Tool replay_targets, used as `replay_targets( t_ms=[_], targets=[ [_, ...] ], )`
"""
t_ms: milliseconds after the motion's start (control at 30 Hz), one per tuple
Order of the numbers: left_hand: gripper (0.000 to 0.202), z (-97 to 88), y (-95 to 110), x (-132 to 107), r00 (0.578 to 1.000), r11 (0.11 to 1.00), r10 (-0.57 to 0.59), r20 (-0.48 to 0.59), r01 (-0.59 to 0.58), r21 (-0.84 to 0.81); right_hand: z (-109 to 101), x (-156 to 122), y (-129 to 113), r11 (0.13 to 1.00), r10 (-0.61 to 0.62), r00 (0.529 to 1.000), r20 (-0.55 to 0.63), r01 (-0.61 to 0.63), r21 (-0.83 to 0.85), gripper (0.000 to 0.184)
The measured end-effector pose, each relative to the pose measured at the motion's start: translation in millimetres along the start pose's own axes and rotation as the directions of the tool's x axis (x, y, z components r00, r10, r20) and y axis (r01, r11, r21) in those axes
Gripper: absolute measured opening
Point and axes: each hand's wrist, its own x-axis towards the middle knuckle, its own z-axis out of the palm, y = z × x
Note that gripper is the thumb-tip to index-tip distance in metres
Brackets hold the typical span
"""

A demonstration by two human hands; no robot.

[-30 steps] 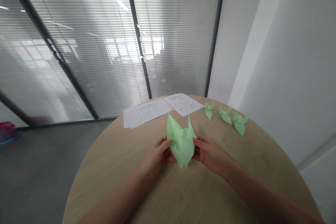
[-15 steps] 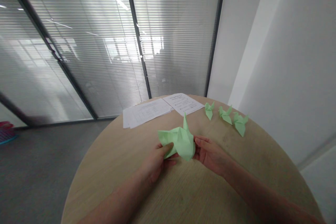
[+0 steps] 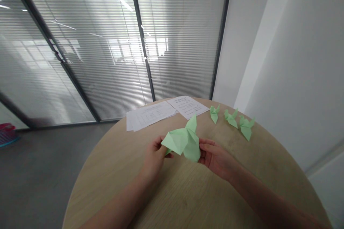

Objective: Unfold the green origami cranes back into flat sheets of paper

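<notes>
Between my hands, above the round wooden table, is a light green folded-paper figure with pointed flaps, one of them sticking up. My left hand grips its left side, with the thumb and part of the fingers hidden behind the paper. On the right edge, my right hand pinches the paper between thumb and curled fingers. Three smaller-looking green origami figures stand farther back on the right: one on the left, a middle one and one nearest me.
Printed sheets of paper overlap at the table's far left, with another printed sheet beside them. Behind the table is a glass partition with blinds. A white wall is at the right. A pink and blue basket stands on the floor.
The paper figure's left flap has come forward and down over my left thumb, and its upright point leans more to the right. My left hand has shifted slightly left; my right hand stays nearly still.
</notes>
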Motion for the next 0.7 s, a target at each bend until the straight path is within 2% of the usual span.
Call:
replay_targets(
  t_ms=[133,233,367,500,533,600,633,700],
  targets=[
    [0.018,-6.7,3,5,0.993,0.992,0.107,-0.052,-0.103,0.067,1,0,-2,1.000,0.021,0.999,-0.046,-0.022,-0.015,0.031],
    [0.013,-13.0,9,9,0.971,0.966,0.213,-0.105,-0.193,0.172,-1,0,-4,0.999,0.034,0.997,-0.064,-0.035,-0.012,0.027],
    [0.014,-20.6,11,12,0.942,0.901,0.324,-0.084,-0.281,0.329,-1,-1,-6,0.998,0.064,0.996,-0.059,-0.065,-0.023,0.025],
    [0.012,-24.3,12,13,0.944,0.884,0.326,-0.047,-0.287,0.370,-1,-2,-10,0.998,0.060,0.993,-0.099,-0.061,-0.007,0.027],
    [0.012,-24.7,13,13,0.956,0.902,0.293,0.003,-0.277,0.331,-1,-2,-11,0.999,0.052,0.993,-0.102,-0.053,-0.006,0.027],
    [0.018,-24.5,19,10,0.966,0.966,0.166,0.198,-0.200,0.166,-1,-2,-14,1.000,0.023,0.996,-0.090,-0.025,-0.014,0.025],
    [0.025,-23.8,21,8,0.939,0.992,0.086,0.333,-0.111,0.055,-2,-3,-17,1.000,0.002,0.997,-0.076,-0.004,-0.020,0.023],
    [0.040,-20.6,24,3,0.831,0.978,-0.039,0.555,0.146,-0.149,-3,-4,-21,0.998,-0.046,0.998,-0.040,0.044,-0.036,0.019]
  ],
)
